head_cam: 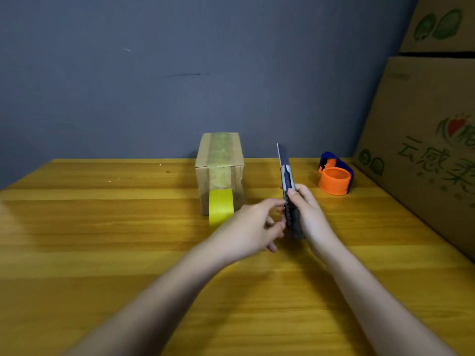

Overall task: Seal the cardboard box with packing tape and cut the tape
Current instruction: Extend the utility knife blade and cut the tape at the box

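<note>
A small cardboard box [219,170] stands on the wooden table [102,240] near the wall, with a strip of tape over its top and down its front. A yellow tape roll [221,208] stands upright against the box's front. My right hand [307,214] grips a dark utility knife [289,194], held upright with its blade extended and pointing up. My left hand [253,227] is just left of the knife, with its fingertips touching the handle's side.
An orange and blue tape dispenser [335,174] sits on the table at the back right. Large printed cardboard cartons [424,140] are stacked along the right edge. A grey wall rises behind the table.
</note>
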Available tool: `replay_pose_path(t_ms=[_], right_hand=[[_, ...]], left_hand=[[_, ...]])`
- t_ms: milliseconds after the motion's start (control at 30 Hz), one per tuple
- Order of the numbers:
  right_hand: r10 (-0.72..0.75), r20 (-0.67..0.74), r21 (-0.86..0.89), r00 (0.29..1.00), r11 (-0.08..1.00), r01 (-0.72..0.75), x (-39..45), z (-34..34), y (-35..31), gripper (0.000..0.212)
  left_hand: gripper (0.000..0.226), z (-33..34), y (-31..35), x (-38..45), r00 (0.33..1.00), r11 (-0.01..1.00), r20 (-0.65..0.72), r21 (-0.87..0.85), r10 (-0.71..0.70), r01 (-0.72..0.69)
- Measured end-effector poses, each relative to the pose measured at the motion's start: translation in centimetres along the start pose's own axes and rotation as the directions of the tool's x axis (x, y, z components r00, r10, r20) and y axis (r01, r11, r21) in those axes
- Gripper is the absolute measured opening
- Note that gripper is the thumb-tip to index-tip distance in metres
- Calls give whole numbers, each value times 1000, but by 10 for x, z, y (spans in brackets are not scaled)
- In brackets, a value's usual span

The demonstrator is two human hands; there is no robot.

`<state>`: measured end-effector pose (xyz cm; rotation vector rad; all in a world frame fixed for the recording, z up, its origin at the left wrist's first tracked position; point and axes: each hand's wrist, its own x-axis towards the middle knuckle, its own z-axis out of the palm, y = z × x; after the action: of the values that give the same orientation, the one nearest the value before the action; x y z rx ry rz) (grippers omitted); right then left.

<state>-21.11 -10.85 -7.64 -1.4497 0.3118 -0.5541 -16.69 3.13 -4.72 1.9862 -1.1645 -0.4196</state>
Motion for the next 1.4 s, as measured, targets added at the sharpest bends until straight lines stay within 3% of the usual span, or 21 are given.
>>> replay_pose_path(t_ms=[67,167,233,333,433,500,633,800,1167,1233,1267,1333,1400], right_hand=[[-41,33,-79,999,996,44,2,8,-5,13],[-87,91,-165,992,981,101,5,18,-12,12],[-99,125,-202,987,972,123,5,25,-17,13],[-97,175,-259,980,956,141,4,34,-23,14],[-106,197,-282,975,946,160,3,42,-26,13],[-103,197,-289,975,944,159,2,45,-26,14],[-95,199,-305,975,940,154,1,47,-26,15],[-88,196,-316,977,937,148,0,47,-26,15],[-51,217,-438,975,887,144,-4,39,-30,15],[-85,244,-580,966,785,215,-6,32,-32,14],[-104,268,-681,958,683,265,-7,28,-35,13],[-120,338,-861,933,361,358,-10,23,-43,17],[-140,414,-906,899,31,422,-12,22,-53,26]], left_hand=[[26,-19,4,-7,998,995,-54,-97,27,-32],[14,-45,1,-14,964,985,-262,-147,47,-88],[12,-60,-10,-15,905,993,-420,-61,70,-105],[24,-76,-33,-12,848,989,-515,136,127,-66],[52,-86,-53,-10,857,955,-504,293,112,47],[61,-86,-61,-11,863,952,-501,290,62,100],[68,-79,-67,-10,868,985,-485,64,-109,159],[86,-79,-67,-7,917,984,-371,-148,-149,101],[94,-80,-66,-13,952,892,-191,-431,-238,137],[96,-81,-66,-12,951,887,-180,-437,-251,151],[96,-81,-66,-12,952,885,-173,-438,-254,156],[96,-81,-66,-12,954,881,-160,-445,-253,159],[96,-81,-68,-11,957,880,-151,-447,-248,158]])
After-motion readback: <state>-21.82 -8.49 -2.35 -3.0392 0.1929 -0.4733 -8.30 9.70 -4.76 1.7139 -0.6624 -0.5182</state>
